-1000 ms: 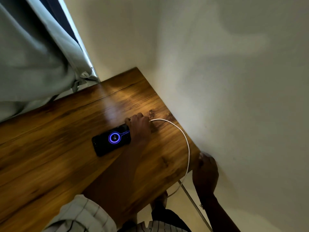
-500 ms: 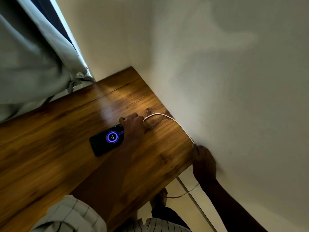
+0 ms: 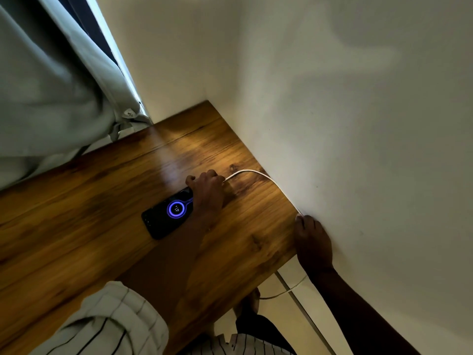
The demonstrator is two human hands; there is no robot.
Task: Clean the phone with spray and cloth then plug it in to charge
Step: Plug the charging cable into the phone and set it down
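Note:
A black phone (image 3: 163, 216) lies flat on the wooden table (image 3: 102, 201), its screen lit with a blue charging ring. My left hand (image 3: 208, 190) is closed over the phone's right end, where the white cable (image 3: 258, 174) comes out. The cable arcs right along the wall and drops past the table's edge. My right hand (image 3: 313, 243) sits at the table's right edge against the wall, fingers curled on the cable. No spray or cloth is in view.
A cream wall (image 3: 358, 124) bounds the table on the right and back. Grey curtains (image 3: 51, 85) hang over the table's far left corner. Below the edge, the cable (image 3: 281, 293) trails down over a pale floor.
My right hand has slid up along the table's edge and wall, drawing the cable's loop tighter against the wall. The left hand and phone stay where they were.

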